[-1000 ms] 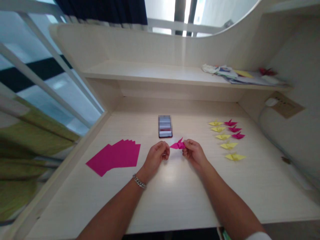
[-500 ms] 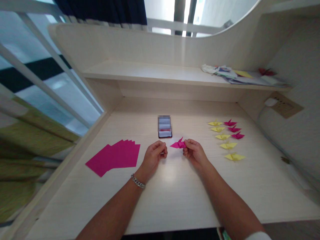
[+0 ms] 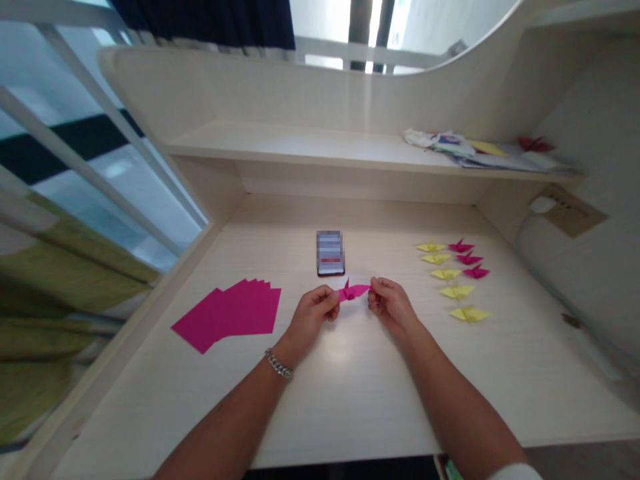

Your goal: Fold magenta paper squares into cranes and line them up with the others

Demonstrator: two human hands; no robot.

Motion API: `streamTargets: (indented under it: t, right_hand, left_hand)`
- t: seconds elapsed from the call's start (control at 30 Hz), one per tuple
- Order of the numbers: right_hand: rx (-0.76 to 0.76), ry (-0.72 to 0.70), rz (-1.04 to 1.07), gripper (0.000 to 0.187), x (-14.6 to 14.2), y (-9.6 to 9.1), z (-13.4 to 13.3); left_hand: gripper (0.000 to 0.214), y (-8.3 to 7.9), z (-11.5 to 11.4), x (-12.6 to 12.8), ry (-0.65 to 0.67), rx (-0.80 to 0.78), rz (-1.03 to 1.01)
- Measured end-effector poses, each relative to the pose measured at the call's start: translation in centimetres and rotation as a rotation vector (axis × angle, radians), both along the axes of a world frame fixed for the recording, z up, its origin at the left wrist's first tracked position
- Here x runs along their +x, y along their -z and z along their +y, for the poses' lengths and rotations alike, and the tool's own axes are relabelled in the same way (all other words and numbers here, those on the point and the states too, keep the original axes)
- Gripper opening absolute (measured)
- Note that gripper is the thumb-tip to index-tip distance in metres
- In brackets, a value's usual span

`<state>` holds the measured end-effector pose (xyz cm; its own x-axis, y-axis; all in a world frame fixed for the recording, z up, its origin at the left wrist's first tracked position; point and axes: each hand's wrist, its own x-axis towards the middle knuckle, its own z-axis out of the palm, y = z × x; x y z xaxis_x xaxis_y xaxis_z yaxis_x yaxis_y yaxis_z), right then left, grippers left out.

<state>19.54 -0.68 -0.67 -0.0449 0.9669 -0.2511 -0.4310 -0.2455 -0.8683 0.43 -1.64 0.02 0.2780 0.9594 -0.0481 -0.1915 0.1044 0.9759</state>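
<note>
A magenta origami crane (image 3: pixel 353 292) is stretched between my two hands over the desk, one pointed part standing up. My left hand (image 3: pixel 316 310) is closed, thumb and fingers pinching the crane's left end. At the opposite tip my right hand (image 3: pixel 393 305) is closed too, its thumb and forefinger on the point. Fingers hide both ends of the paper. On the desk to the left lies a fanned stack of magenta paper sheets (image 3: pixel 235 313). Right of my hands stand several yellow paper cranes (image 3: pixel 456 291) in a column, with 3 magenta paper cranes (image 3: pixel 469 259) beside them.
A phone (image 3: pixel 331 253) lies on the desk (image 3: pixel 340 407) just beyond my hands. Papers (image 3: pixel 480 150) rest on the shelf (image 3: pixel 300 148) at the back. A wall socket (image 3: pixel 573 210) with a plugged-in cable is at right. White rails (image 3: pixel 115 120) border the left side.
My left hand has moved slightly right and taken hold of the crane's left end. The crane has turned, and my right hand has shifted from its body to the tip.
</note>
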Motion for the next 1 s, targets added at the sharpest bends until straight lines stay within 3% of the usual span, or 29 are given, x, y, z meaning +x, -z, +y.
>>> streamTargets:
  t: [0.2,0.37,0.5,0.77,1.0]
  right_hand:
    - [0.288,0.310,-0.462,0.030,-0.8,-0.6,-0.7]
    - [0.447,0.172,-0.686,0.028,-2.8,-1.2,-2.2]
    - [0.452,0.159,-0.736,0.019,-3.1,-0.9,-2.3]
    - [0.452,0.204,-0.772,0.018,-2.6,-0.9,-2.2]
    - [0.442,0.293,-0.800,0.018,-2.2,-1.0,-1.9]
  left_hand:
    - [0.033,0.3,0.3,0.3,-0.134,-0.009,0.080]
    - [0.033,0.4,0.3,0.6,-0.132,0.002,0.130]
    - [0.034,0.5,0.1,0.7,-0.096,0.013,0.135]
    - [0.031,0.5,0.0,0.6,-0.025,0.059,0.169]
    - [0.027,0.2,0.0,0.2,-0.108,0.101,0.234]
